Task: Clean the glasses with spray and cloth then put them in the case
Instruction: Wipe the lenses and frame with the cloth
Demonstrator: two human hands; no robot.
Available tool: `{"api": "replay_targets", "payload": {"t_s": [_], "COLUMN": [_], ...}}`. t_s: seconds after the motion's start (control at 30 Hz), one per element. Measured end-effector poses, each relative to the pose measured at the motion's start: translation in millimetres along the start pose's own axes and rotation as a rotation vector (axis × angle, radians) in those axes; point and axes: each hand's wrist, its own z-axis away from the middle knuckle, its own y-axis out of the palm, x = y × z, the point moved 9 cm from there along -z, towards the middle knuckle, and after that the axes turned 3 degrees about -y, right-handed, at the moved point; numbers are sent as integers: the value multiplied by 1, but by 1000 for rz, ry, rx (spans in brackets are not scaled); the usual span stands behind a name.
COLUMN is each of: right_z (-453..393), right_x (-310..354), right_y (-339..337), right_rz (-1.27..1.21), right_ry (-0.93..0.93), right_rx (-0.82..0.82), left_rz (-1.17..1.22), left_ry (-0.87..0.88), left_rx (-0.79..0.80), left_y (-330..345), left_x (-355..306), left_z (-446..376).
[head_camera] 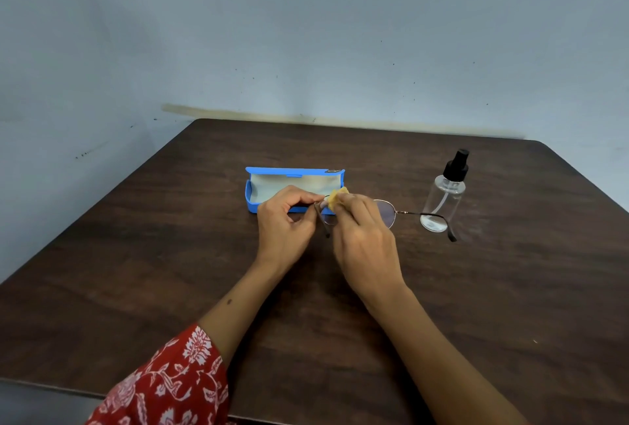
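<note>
Head view looks down on a dark wooden table (170,271) set against a pale blue wall (306,33). Above its middle, the left hand (286,220) curls its fingers and pinches the glasses (388,215) at their left end, near the hinge of the folded-down temple. The right hand (364,241) pinches a small yellow cloth (338,198) between thumb and fingertips and presses it on the left lens. The glasses' other temple stretches out to the right, crossing in front of a clear spray bottle (444,196) with a black pump that stands upright. Just behind the hands lies the blue case (272,174), open, its pale lining showing. A red patterned sleeve (170,383) covers the left forearm.
</note>
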Motion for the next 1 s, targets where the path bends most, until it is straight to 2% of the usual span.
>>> {"api": "replay_targets", "payload": {"t_s": [0.13,0.3,0.53,0.67,1.0], "right_z": [6,-1,4,-2,-5], "right_x": [14,-5,10,-3,-1], "right_y": [-1,-2,0,-1,-1], "right_rz": [-25,-6,-19,0,45], "right_ry": [-63,21,-48,5,-14], "right_rx": [33,-35,2,-22,-1], "left_rz": [14,6,-7,-5,1], "left_ry": [3,-4,7,7,-6], "left_rx": [-7,-10,-9,-13,-6], "left_y": [-2,-1,-3,-2,-1], "left_x": [0,-1,-3,-3,-3], "left_z": [-1,-1,-2,-2,-3]}}
